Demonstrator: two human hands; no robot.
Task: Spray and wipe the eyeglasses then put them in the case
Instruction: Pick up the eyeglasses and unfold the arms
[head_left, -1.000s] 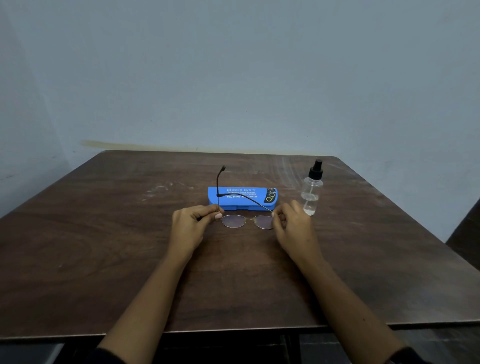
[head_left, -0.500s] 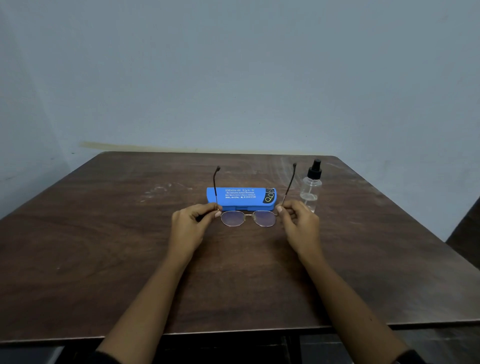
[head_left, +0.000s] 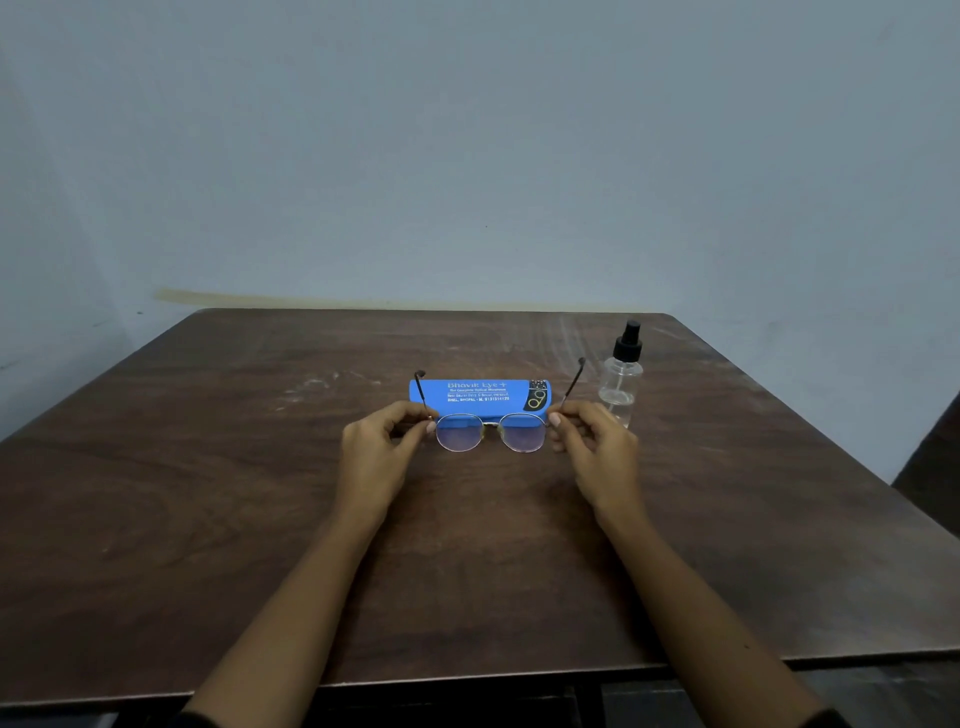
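Observation:
Thin metal-framed eyeglasses (head_left: 491, 432) with round lenses are held upright just above the table, both temples unfolded and pointing away from me. My left hand (head_left: 379, 447) pinches the left hinge and my right hand (head_left: 592, 447) pinches the right hinge. Right behind the glasses lies a closed blue case (head_left: 475, 392) with white print. A clear spray bottle (head_left: 621, 376) with a black pump top stands to the right of the case, just beyond my right hand.
Everything rests on a dark brown wooden table (head_left: 208, 519) against a pale blue-grey wall. The table's front edge runs just below my forearms, and its right edge drops off beside a dark shape at the far right.
The right temple, folded across the lenses a second ago, has swung out. Both temples now stand unfolded, and the glasses sit slightly higher and squarer between my hands.

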